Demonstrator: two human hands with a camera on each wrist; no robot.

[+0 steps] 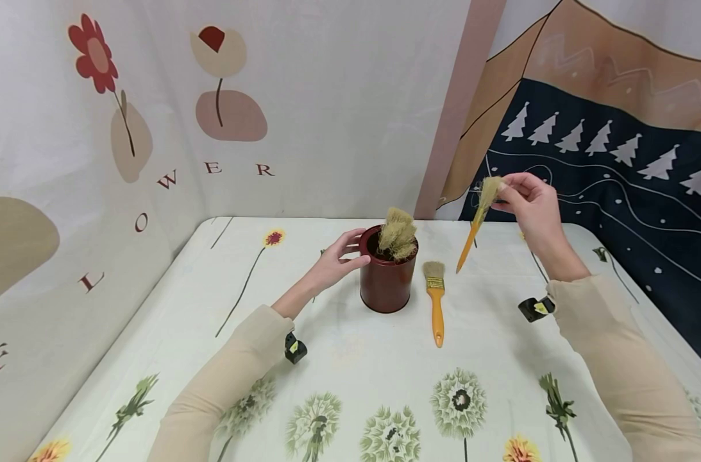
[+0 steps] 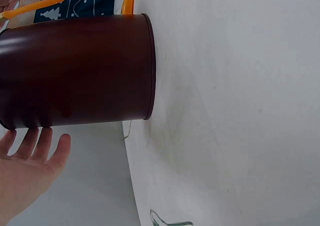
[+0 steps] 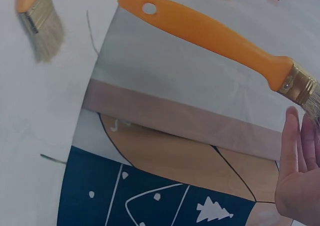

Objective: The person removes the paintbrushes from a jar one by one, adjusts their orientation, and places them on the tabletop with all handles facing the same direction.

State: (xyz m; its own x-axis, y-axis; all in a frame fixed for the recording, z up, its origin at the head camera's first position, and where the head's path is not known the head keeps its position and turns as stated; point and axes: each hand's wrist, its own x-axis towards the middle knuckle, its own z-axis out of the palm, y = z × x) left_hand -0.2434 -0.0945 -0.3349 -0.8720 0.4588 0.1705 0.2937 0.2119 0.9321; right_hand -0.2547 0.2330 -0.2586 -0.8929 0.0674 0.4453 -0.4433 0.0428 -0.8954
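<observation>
Orange-handled, the raised paintbrush (image 1: 478, 217) is hanging in the air over the back right part of the table (image 1: 350, 359), bristles up and handle sloping down to the left. The right hand (image 1: 529, 205) is pinching it by the bristle end between thumb and fingertips; in the right wrist view the handle (image 3: 210, 33) is running diagonally, with the metal ferrule just beside the fingers (image 3: 295, 151).

A dark red tin (image 1: 387, 277) is standing upright near the table's middle, carrying several brushes with their pale bristles (image 1: 397, 233) pointing up above the rim. The left hand (image 1: 340, 258) is resting against the tin's left side, thumb at the rim and fingers relaxed and slightly spread; the left wrist view is showing the straightened fingers (image 2: 35, 146) beside the tin wall (image 2: 80, 70).

A second orange-handled paintbrush (image 1: 436, 301) is lying flat on the table just right of the tin, bristles away from the person, apart from both hands. The floral tablecloth is covering the whole table.
</observation>
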